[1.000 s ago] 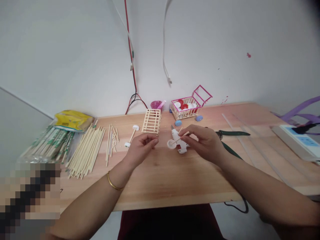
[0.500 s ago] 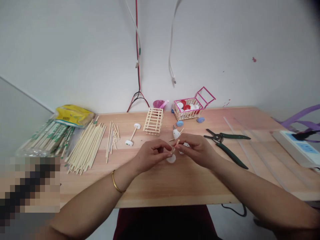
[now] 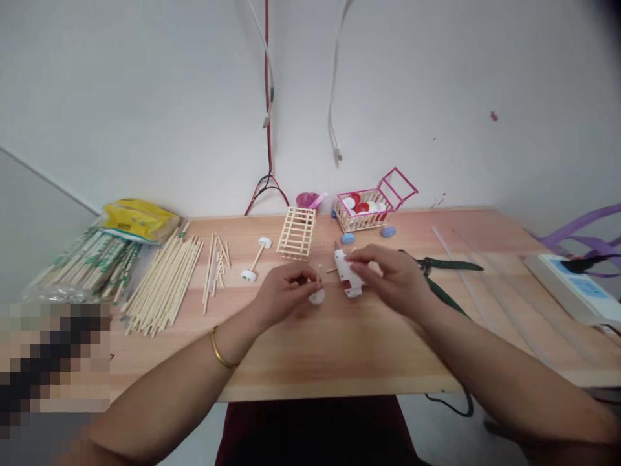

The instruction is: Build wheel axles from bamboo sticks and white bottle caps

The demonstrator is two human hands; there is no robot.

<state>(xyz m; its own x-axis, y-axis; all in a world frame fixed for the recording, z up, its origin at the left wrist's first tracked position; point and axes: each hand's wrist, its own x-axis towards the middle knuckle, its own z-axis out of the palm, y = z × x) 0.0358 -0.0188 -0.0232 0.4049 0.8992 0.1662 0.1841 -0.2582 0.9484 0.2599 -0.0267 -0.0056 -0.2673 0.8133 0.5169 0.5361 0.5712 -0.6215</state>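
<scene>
My left hand is closed, its thumb and fingertips pinched on a white bottle cap. A short stick end shows just above that cap, partly blurred. Beside a white glue gun, my right hand is held with thumb and fingers apart and nothing in them. Whether its fingertips touch the gun I cannot tell. Behind the left hand lies a wooden stick with a white cap on each end. A small cage-like frame of sticks stands farther back.
At left lie loose wooden sticks, shorter cut pieces and a yellow package. A pink-trimmed stick cart holding caps stands by the wall. Green-handled pruning shears and a power strip are at right.
My hands have moved apart. The right has let go of the stick and shifted right to the glue gun, its fingers opening; the left has drawn slightly left with the cap.
</scene>
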